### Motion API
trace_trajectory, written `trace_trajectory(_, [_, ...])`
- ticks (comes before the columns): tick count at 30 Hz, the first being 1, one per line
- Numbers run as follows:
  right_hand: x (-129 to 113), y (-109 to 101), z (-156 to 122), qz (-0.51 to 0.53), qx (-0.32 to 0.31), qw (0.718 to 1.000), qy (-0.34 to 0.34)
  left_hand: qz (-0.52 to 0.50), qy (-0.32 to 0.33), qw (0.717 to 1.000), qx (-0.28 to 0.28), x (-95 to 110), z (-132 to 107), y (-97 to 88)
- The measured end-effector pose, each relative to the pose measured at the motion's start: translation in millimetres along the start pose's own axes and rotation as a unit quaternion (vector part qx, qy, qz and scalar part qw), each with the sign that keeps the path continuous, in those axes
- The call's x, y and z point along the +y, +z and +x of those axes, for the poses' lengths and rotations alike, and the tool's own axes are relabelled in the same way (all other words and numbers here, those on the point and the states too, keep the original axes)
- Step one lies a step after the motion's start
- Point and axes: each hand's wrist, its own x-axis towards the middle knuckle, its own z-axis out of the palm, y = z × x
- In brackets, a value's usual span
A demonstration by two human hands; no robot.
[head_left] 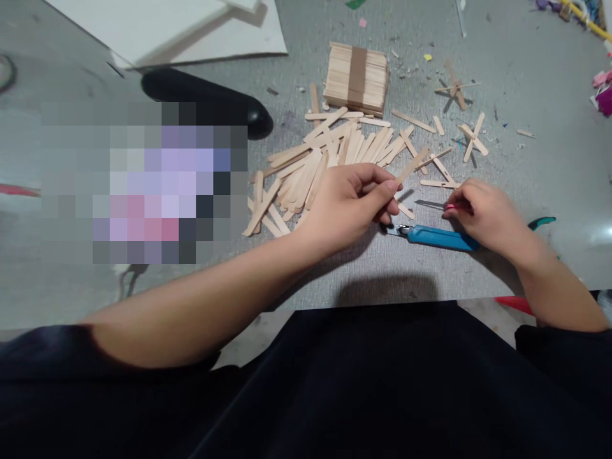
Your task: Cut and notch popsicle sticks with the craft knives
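My left hand (351, 204) is closed in a pinch on a short wooden craft stick (412, 166) that points up and to the right. My right hand (482, 213) is closed on a thin tool with a red handle and a grey blade (433, 204) that points left. Just below both hands lies a blue utility knife (437, 237) on the grey table (549, 172). A loose pile of wooden sticks (310, 169) spreads behind my left hand.
A banded bundle of sticks (356, 78) stands at the back. Cut stick pieces and small crossed assemblies (471, 137) lie to the right. A black object (210, 102) and white boards (182, 25) sit at the back left. A teal-handled tool (542, 222) pokes out behind my right hand.
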Motion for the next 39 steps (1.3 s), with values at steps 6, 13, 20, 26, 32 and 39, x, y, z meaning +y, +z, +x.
trace_trajectory(6, [2,14,-2,-0.061,0.021,0.998,-0.012,-0.029,-0.010,0.999,-0.013,-2,2,-2.7])
trace_trajectory(13, [-9,21,-15,0.157,0.194,0.968,-0.005,-0.060,-0.033,0.997,-0.021,-6,-5,-1.1])
trace_trajectory(20, [-56,25,-18,0.306,0.136,0.942,-0.003,-0.054,-0.032,0.992,-0.110,-13,-21,2.9])
trace_trajectory(26, [-62,21,-10,0.349,0.083,0.933,-0.033,-0.150,-0.113,0.954,-0.233,-17,-18,-5.0])
trace_trajectory(32, [-60,28,-9,0.336,0.080,0.936,-0.068,-0.238,-0.264,0.876,-0.326,-8,-11,-13.7])
trace_trajectory(39, [-56,40,-6,0.265,0.130,0.931,-0.213,-0.292,-0.269,0.859,-0.323,-14,-15,-8.9])
